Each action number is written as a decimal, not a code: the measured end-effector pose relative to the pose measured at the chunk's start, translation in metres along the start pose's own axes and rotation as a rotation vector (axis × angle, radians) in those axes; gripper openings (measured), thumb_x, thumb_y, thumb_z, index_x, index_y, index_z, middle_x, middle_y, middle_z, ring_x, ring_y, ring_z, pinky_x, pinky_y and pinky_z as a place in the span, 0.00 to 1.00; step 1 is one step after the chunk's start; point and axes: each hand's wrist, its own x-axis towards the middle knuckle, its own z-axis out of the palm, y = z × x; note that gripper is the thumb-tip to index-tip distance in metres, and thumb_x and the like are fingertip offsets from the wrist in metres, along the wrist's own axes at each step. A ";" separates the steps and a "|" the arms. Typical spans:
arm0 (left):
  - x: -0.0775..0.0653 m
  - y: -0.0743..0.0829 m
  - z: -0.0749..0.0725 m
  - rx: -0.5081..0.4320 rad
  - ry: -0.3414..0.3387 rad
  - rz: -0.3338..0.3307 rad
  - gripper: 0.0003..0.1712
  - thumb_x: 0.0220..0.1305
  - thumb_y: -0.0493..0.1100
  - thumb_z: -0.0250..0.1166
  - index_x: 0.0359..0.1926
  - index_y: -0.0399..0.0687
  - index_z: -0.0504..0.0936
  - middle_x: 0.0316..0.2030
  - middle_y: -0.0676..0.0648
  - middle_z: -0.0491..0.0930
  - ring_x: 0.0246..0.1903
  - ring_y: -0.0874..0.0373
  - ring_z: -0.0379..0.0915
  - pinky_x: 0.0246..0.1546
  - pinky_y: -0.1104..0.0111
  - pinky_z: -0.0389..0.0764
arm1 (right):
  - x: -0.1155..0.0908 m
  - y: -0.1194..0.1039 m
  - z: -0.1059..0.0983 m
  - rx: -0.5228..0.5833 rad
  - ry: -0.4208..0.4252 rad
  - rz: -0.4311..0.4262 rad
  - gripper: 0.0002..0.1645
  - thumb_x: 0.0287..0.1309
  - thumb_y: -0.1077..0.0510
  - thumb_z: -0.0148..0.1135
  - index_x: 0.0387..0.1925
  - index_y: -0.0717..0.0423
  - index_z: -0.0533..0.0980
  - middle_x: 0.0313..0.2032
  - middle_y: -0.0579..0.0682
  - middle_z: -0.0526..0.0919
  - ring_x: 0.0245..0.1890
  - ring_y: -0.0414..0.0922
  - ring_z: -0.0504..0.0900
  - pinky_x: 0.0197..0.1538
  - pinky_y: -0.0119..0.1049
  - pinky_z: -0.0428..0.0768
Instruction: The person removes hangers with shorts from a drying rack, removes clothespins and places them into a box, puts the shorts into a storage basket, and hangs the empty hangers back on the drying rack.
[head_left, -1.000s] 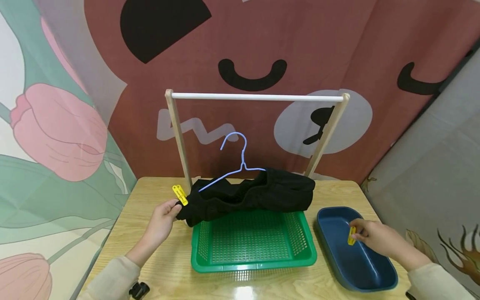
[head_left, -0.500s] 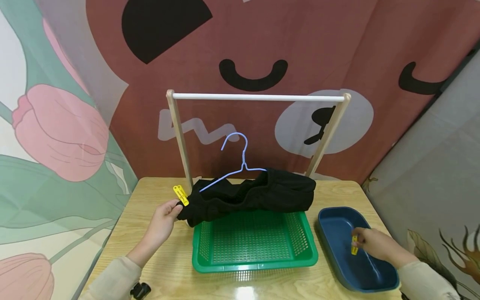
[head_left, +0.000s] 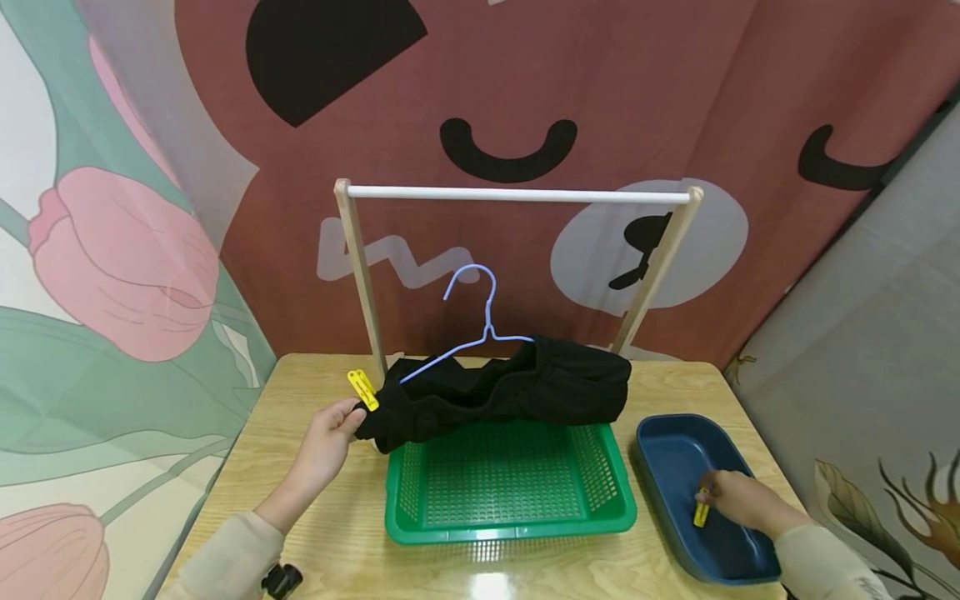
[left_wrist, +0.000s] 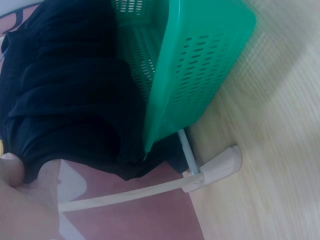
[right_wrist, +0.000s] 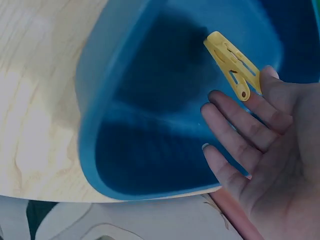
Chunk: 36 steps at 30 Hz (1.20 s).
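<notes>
Yellow clothespin (right_wrist: 225,55) | juts beyond right fingers (right_wrist: 270,113), end pinched | left fingers (left_wrist: 49,176) pinch black garment (head_left: 498,402)

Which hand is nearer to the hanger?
Left. The left hand holds the black garment left of the hanger; the right hand is far to its right, over the blue basin, pinching a yellow clip.

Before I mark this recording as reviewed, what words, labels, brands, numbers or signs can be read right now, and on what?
No text can be read in any view.
Yellow clip beside the left hand: dark marks, too small to tell if they are lettering.
Second clip, in the right hand: no legible lettering.
Backdrop: drawn shapes, no legible words.
</notes>
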 end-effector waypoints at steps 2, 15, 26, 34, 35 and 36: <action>0.000 0.000 0.000 0.004 0.001 0.002 0.12 0.77 0.31 0.48 0.36 0.29 0.76 0.29 0.45 0.73 0.35 0.58 0.71 0.39 0.70 0.78 | 0.000 0.002 0.004 -0.015 0.011 -0.013 0.14 0.66 0.57 0.62 0.43 0.66 0.80 0.37 0.55 0.85 0.39 0.56 0.83 0.42 0.55 0.79; 0.002 -0.003 0.001 0.010 -0.005 0.009 0.12 0.77 0.31 0.47 0.37 0.30 0.76 0.28 0.46 0.73 0.35 0.58 0.71 0.40 0.67 0.79 | 0.001 0.005 0.015 -0.087 0.034 -0.024 0.15 0.66 0.56 0.62 0.43 0.66 0.81 0.39 0.60 0.85 0.42 0.61 0.83 0.44 0.59 0.78; 0.000 -0.002 0.001 0.020 -0.003 -0.006 0.12 0.76 0.31 0.48 0.37 0.30 0.75 0.27 0.46 0.69 0.34 0.57 0.69 0.38 0.69 0.77 | 0.002 0.004 0.014 -0.076 0.034 -0.005 0.17 0.67 0.56 0.61 0.46 0.67 0.81 0.39 0.59 0.85 0.41 0.57 0.84 0.43 0.56 0.79; 0.000 -0.003 0.000 0.025 0.003 -0.002 0.11 0.76 0.31 0.48 0.39 0.30 0.76 0.28 0.47 0.71 0.35 0.58 0.70 0.39 0.69 0.77 | 0.001 0.006 0.007 -0.040 0.046 0.020 0.22 0.68 0.53 0.60 0.50 0.71 0.79 0.43 0.62 0.84 0.43 0.60 0.83 0.45 0.57 0.79; 0.000 -0.004 0.000 0.024 0.003 -0.003 0.11 0.76 0.31 0.48 0.38 0.30 0.75 0.27 0.47 0.69 0.34 0.58 0.69 0.39 0.69 0.77 | 0.001 0.006 0.006 -0.040 0.049 0.021 0.23 0.68 0.53 0.60 0.50 0.71 0.78 0.44 0.63 0.83 0.44 0.61 0.82 0.45 0.57 0.79; 0.000 -0.004 0.001 0.024 0.004 -0.003 0.11 0.76 0.31 0.48 0.37 0.30 0.75 0.26 0.47 0.68 0.33 0.58 0.68 0.38 0.69 0.76 | 0.000 0.006 0.004 -0.036 0.048 0.027 0.23 0.69 0.53 0.59 0.50 0.71 0.78 0.45 0.64 0.83 0.46 0.62 0.81 0.47 0.58 0.78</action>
